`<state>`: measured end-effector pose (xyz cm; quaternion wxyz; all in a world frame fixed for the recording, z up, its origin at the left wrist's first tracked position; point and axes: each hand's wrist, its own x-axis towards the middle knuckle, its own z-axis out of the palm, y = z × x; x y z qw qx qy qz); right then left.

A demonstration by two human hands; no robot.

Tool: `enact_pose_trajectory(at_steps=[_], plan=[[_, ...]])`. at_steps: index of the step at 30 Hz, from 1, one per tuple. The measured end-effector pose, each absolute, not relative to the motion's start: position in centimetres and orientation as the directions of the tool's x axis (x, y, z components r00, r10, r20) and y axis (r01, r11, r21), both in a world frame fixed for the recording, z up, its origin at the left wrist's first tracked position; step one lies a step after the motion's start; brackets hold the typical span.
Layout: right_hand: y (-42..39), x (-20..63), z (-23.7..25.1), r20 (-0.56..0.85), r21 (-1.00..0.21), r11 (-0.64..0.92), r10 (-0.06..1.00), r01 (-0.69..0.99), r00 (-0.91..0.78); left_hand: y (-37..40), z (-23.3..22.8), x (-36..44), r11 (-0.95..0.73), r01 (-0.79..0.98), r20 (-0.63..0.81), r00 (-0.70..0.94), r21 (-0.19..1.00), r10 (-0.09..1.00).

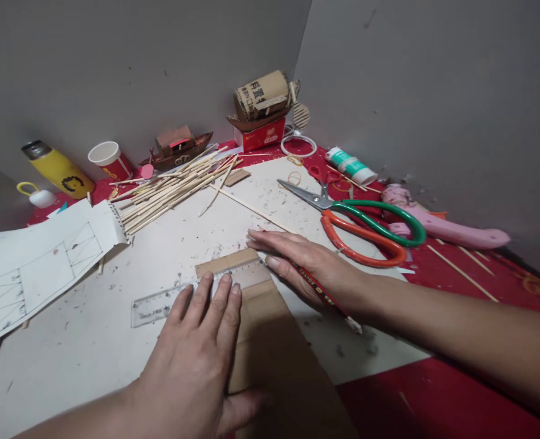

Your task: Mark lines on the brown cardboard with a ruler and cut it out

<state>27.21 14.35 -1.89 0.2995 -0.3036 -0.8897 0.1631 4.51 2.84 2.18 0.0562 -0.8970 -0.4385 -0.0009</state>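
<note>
A brown cardboard strip (pixel 274 353) lies on the white board (pixel 114 329) in front of me. Across its far end rests a clear plastic ruler (pixel 160 305). My left hand (pixel 196 360) presses flat on the ruler and the cardboard, fingers together. My right hand (pixel 306 262) lies flat at the cardboard's right edge and the ruler's right end, with a red pencil (pixel 320 289) held between its fingers, pointing back toward me.
Green and orange scissors (pixel 365 225) lie right of my right hand, beside a pink tool (pixel 443 228) and a glue bottle (pixel 349 164). A pile of wooden sticks (pixel 169 189), two model boats, a paper cup (pixel 107 158), a yellow flask (pixel 59 171) and a drawing sheet (pixel 36 262) stand behind and left.
</note>
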Motion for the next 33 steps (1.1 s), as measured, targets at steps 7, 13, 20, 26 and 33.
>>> enact_pose_trajectory(at_steps=[7, 13, 20, 26, 33], plan=[[14.26, 27.27, -2.13, 0.453, -0.454, 0.778, 0.621, 0.434, -0.640, 2.59, 2.08, 4.51, -0.597, 0.802, 0.044, 0.598, -0.028, 0.801], [13.94, 27.47, -2.03, 0.428, -0.435, 0.779, 0.620, 0.451, -0.658, 2.47, 2.13, 4.53, -0.584, 0.812, -0.016, 0.583, -0.009, 0.812], [13.95, 27.49, -1.96, 0.435, -0.405, 0.799, 0.596, 0.444, -0.675, 2.48, 2.31, 4.58, -0.591, 0.807, -0.029, 0.591, 0.006, 0.806], [13.79, 27.41, -1.77, 0.442, -0.394, 0.802, 0.593, 0.449, -0.673, 2.61, 2.24, 4.61, -0.601, 0.799, 0.000, 0.602, -0.016, 0.799], [13.52, 27.40, -1.54, 0.462, -0.378, 0.818, 0.573, 0.434, -0.677, 2.49, 2.10, 4.55, -0.607, 0.795, -0.001, 0.607, -0.010, 0.795]])
